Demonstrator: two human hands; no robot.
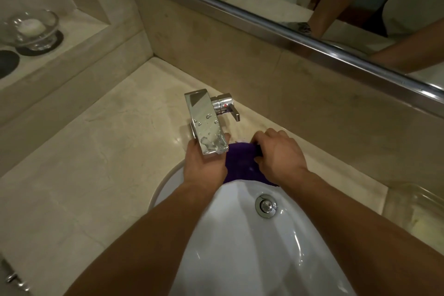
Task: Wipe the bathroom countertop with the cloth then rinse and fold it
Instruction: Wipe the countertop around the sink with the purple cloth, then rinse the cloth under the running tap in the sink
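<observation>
Looks like the rinse step: past the wiping, to judge by the setting, and not yet at the fold.

Holds the purple cloth (240, 163) bunched between the two hands, right under the tip of the chrome spout (204, 122) and over the far rim of the white basin (240, 259).

Right hand (278, 154): knuckles up, fingers curled down into the cloth's right side, clamped on it.

Left hand (204, 166): pressed to the cloth's left side, thumb tip showing just past the spout. The other fingers are mostly hidden beneath the chrome, so it is judged to be gripping rather than plainly seen to.

Hands close together, parted only by the wad of cloth.

No visible stream from the spout, only droplets on its top face. Cannot tell running water from none. Cannot tell wet cloth from dry either, given the dark colour.

Next move, as a judgement:
- Calls for water through the fabric, so reach for the lever handle (234, 113) just beyond the right hand, if not already flowing. That would leave the cloth to the left hand alone.
- Then work and squeeze the wad, and wring it low over the basin, toward the drain (266, 205) on the body side of the right hand.
- Keep the drips inside the rim and off the tabletop (108, 151) stretching away left of the left hand.
- Shake out and square the corners before any fold. Hard to fold neatly from a crumpled ball.
</observation>
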